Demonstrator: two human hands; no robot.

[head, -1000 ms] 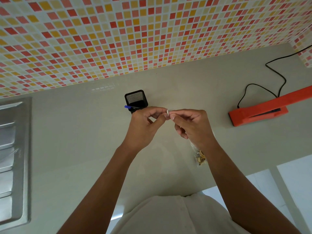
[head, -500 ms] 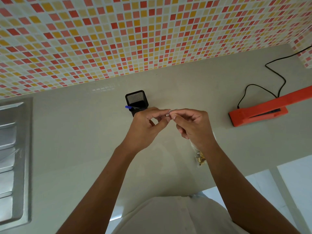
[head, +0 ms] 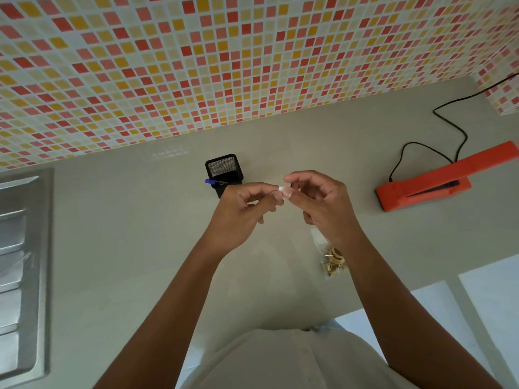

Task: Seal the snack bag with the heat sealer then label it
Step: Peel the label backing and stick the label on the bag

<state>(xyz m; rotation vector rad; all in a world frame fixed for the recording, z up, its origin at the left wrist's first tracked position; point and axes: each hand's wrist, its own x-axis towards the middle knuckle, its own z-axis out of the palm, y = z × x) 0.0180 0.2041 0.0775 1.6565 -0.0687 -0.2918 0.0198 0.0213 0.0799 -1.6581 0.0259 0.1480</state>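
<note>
A small white label (head: 281, 189) is pinched between the fingertips of my left hand (head: 247, 209) and my right hand (head: 320, 203), held above the middle of the grey counter (head: 140, 248). The clear snack bag (head: 331, 259) with yellow-brown snacks lies flat on the counter under my right wrist, which hides part of it. The orange heat sealer (head: 438, 181) sits at the right with its arm raised and its black cord (head: 449, 127) running to the wall.
A black mesh pen holder (head: 223, 171) with a blue pen (head: 210, 181) beside it stands just behind my left hand. A steel sink drainboard (head: 19, 276) fills the left edge. The tiled wall (head: 224, 66) rises behind. The counter's front edge runs at lower right.
My right fingers have spread and lifted a little while the thumb stays at the label. Both hands remain together over the counter.
</note>
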